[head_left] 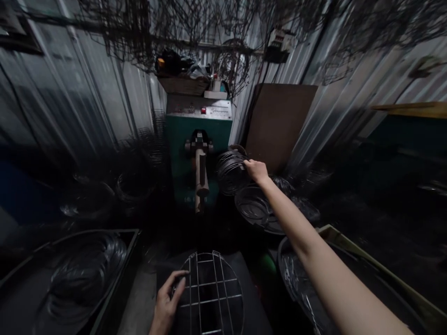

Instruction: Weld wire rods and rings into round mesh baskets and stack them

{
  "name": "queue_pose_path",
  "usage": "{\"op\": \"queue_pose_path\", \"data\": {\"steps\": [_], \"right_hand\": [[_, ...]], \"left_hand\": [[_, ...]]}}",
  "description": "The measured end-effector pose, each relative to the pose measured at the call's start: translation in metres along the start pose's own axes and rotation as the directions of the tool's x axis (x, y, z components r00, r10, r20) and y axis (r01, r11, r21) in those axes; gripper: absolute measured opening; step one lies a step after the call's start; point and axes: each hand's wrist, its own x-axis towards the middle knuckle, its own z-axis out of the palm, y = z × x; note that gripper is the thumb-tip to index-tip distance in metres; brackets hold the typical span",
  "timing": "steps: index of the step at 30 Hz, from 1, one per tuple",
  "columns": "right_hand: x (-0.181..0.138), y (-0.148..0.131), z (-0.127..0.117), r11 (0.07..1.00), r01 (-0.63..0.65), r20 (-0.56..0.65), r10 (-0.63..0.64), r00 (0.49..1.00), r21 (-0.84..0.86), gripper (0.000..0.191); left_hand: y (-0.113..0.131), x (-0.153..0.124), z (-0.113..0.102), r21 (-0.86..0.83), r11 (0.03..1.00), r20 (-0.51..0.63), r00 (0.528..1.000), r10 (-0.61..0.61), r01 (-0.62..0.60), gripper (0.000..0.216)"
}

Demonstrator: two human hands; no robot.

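A round wire rack (218, 295) is seen at the bottom centre, over dark cloth (256, 307), its near end cut off by the lower edge of the view. Its longer bars are laid from near to far, so that its long axis is pointed away from the wearer, toward a green machine (178, 135). These bars are crossed by shorter ones running left to right, tilted slightly up at the right. Two squared wire ends are seen at the far rim.

The rack's left rim is loosely held by the left hand (167, 295), with thumb and fingers bent around it and only a small gap left between their tips. The right arm is stretched far forward, and the right hand (256, 170) is placed at the right edge of a bundle of wire rings (231, 172). Its fingers are curled almost closed there; whether a ring is gripped cannot be told.

The bundle is seen just right of the machine's rods (201, 177), with its round opening turned toward the wearer. Below it, more wire is held in a dark tub (253, 223). A brown board (279, 125) is leaned against the metal wall (94, 83) behind. At the lower left, coiled wire (84, 274) is piled in a bin (115, 281).
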Motion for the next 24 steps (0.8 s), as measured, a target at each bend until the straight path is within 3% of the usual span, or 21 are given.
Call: {"op": "queue_pose_path", "data": {"steps": [4,7,11,13,16,19,22,24], "right_hand": [[-0.018,0.004,-0.001,0.999,0.035,-0.025,-0.035,0.999,0.007,0.038],[-0.064,0.013,-0.003,0.993,0.111,-0.043,-0.11,0.993,0.026,0.036],[-0.123,0.027,-0.003,0.987,0.155,-0.136,-0.148,0.98,0.044,0.042],[-0.134,0.023,0.001,0.994,0.09,-0.08,-0.085,0.993,0.063,0.046],[-0.126,0.001,0.018,0.996,-0.004,0.023,0.002,1.0,0.086,0.041],[-0.094,-0.016,0.034,0.989,-0.044,0.047,0.037,0.998,0.143,0.041],[-0.077,-0.02,0.033,0.976,-0.049,0.052,0.039,0.998,0.213,0.043],[-0.088,-0.021,0.025,0.963,-0.008,0.009,0.006,1.0,0.268,0.039]], "left_hand": [[0.0,0.008,-0.003,0.03,0.999,0.041,0.998,0.037,-0.038,0.044],[0.012,0.003,-0.011,0.022,1.0,0.042,0.999,0.014,-0.015,0.052],[0.035,0.004,-0.024,-0.075,0.997,-0.067,0.997,0.025,-0.03,0.053],[0.043,0.012,-0.027,-0.145,0.989,-0.095,0.995,0.027,-0.041,0.049],[0.053,0.02,-0.021,-0.211,0.976,-0.076,0.996,0.038,-0.053,0.046],[0.054,0.022,-0.017,-0.187,0.981,-0.047,0.998,0.051,-0.059,0.046],[0.052,0.018,-0.024,-0.138,0.989,-0.104,0.994,0.033,-0.048,0.047],[0.055,0.01,-0.032,-0.116,0.993,-0.175,0.984,0.017,-0.037,0.047]]}}
